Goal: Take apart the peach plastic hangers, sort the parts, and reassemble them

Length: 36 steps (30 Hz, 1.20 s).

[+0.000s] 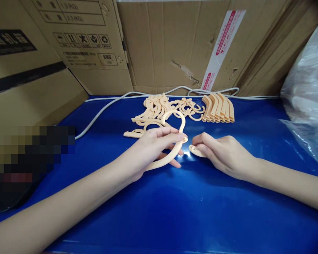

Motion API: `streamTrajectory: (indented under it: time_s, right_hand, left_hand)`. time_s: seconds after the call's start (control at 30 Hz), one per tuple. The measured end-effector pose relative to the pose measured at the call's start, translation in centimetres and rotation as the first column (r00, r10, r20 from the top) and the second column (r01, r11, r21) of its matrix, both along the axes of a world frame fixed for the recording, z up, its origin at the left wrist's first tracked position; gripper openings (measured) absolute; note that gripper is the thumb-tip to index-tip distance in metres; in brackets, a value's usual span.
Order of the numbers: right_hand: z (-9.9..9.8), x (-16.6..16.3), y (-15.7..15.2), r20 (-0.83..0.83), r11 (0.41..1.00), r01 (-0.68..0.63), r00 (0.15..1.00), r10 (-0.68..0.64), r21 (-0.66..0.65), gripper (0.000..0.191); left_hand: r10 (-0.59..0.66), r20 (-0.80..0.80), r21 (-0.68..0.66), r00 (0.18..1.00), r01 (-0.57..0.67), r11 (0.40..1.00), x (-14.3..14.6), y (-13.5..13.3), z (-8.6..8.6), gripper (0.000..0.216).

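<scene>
My left hand (153,148) is closed around a curved peach plastic hook piece (179,121), holding it just above the blue table top (175,211). My right hand (222,155) pinches a small flat peach plastic part (194,151) close to the hook's lower end; the two parts nearly touch. Behind both hands lies a loose heap of peach hook pieces (159,109). A neat row of stacked curved peach parts (219,108) lies at the back right of that heap.
A white cable (106,107) runs along the back of the table. Cardboard boxes (169,42) wall in the back and left. A clear plastic bag (307,95) sits at the right. A blurred dark patch (23,165) covers the left edge.
</scene>
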State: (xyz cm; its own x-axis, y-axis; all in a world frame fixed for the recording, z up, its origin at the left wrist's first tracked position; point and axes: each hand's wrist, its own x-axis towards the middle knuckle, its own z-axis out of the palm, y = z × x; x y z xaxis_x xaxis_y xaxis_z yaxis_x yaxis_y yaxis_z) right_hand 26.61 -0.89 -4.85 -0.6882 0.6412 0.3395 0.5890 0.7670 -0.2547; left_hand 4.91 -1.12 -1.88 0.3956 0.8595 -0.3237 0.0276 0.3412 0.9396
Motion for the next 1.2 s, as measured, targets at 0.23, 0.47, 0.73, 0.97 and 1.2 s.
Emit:
streamTrajectory:
  time_s: [0.23,0.47,0.73,0.97,1.2]
  right_hand:
    - [0.31,-0.26,-0.24,-0.008,0.989,-0.091,0.996,0.093,0.117,0.017]
    - [0.31,-0.52,-0.08,0.075,0.978,-0.079,0.995,0.065,0.195,0.021]
    - [0.21,-0.65,-0.02,0.11,0.938,-0.071,0.993,0.035,0.338,0.024]
    - [0.26,-0.75,-0.01,0.11,0.907,-0.037,0.994,-0.011,0.42,0.026]
    - [0.33,-0.56,-0.18,0.105,0.884,-0.062,0.994,0.014,0.463,0.023]
  left_hand:
    - [-0.013,0.065,-0.007,0.998,0.013,1.0,-0.12,0.1,-0.21,0.01]
    - [0.0,0.023,0.021,1.0,0.0,1.0,-0.33,0.07,-0.23,0.016]
    - [0.016,0.018,-0.004,1.0,-0.015,1.0,-0.12,-0.07,-0.07,0.01]
    - [-0.039,0.0,-0.003,0.999,0.039,0.999,-0.37,0.25,0.1,0.012]
    - [-0.067,-0.071,0.085,0.995,0.073,0.994,-0.18,0.39,0.38,0.011]
